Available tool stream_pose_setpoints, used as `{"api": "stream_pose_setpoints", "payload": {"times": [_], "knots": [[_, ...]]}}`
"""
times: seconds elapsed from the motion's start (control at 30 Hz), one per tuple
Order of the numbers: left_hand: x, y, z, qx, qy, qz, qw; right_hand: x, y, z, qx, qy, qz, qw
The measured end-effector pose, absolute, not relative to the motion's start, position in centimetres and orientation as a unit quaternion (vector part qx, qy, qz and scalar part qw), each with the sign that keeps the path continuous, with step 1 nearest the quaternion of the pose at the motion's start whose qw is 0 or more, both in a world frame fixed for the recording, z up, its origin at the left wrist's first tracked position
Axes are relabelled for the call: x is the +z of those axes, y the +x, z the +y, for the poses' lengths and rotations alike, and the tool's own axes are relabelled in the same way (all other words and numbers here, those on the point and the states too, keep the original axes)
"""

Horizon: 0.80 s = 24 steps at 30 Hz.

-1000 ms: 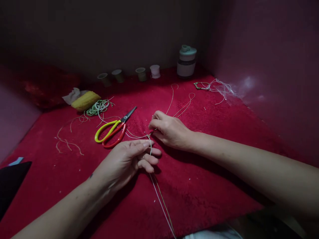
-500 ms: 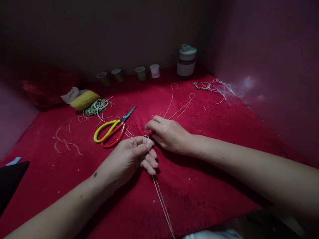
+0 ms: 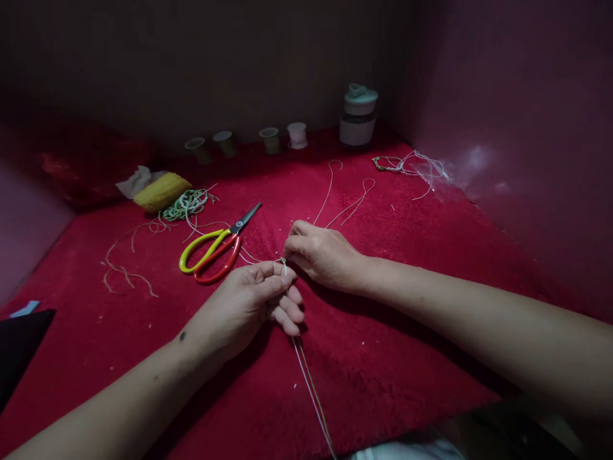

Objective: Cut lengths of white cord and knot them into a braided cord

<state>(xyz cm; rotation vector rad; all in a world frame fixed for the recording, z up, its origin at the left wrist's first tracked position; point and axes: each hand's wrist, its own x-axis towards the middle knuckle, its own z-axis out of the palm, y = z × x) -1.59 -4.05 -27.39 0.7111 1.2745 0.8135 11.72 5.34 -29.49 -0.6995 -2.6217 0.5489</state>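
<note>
My left hand (image 3: pixel 263 294) pinches thin white and green cords (image 3: pixel 311 390) between thumb and forefinger; their long ends hang down toward the bottom edge. A small green-and-white knot (image 3: pixel 283 260) shows just above those fingertips. Right beside it, my right hand (image 3: pixel 320 254) is closed with thumb and fingers pressed together on a cord, and thin strands run out behind it. Scissors (image 3: pixel 218 248) with one yellow and one red handle lie left of the hands, blades pointing away, with cord strands passing by them.
On the red cloth (image 3: pixel 407 383) are a yellow item (image 3: pixel 163 191), a green-white cord bundle (image 3: pixel 186 204) and loose brown strands at left. Several spools (image 3: pixel 297 135) and a lidded bottle (image 3: pixel 358 116) stand at the back. Tangled cords (image 3: pixel 412 165) lie back right.
My right hand has shifted slightly right, its fingers now drawn closer together, and the small knot shows more clearly. My left hand keeps its pinch in nearly the same place.
</note>
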Motion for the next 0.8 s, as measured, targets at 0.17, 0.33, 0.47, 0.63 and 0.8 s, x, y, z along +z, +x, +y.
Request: {"api": "stream_pose_setpoints", "payload": {"times": [0.17, 0.33, 0.47, 0.63, 0.8], "knots": [[-27.4, -1.5, -4.1, 0.362, 0.314, 0.568, 0.669, -29.5, 11.8, 5.3, 0.212, -0.247, -0.920, 0.217], [-27.3, -1.4, -4.1, 0.365, 0.307, 0.573, 0.666, -29.6, 12.1, 5.0, 0.233, -0.219, -0.912, 0.256], [-27.4, -1.5, -4.1, 0.354, 0.317, 0.564, 0.675, -29.7, 12.2, 4.8, 0.250, -0.207, -0.905, 0.276], [-27.6, -1.6, -4.2, 0.359, 0.319, 0.551, 0.682, -28.8, 12.1, 4.6, 0.334, -0.237, -0.883, 0.231], [-27.6, -1.7, -4.3, 0.353, 0.322, 0.549, 0.686, -27.5, 12.0, 4.8, 0.371, -0.270, -0.871, 0.176]]}}
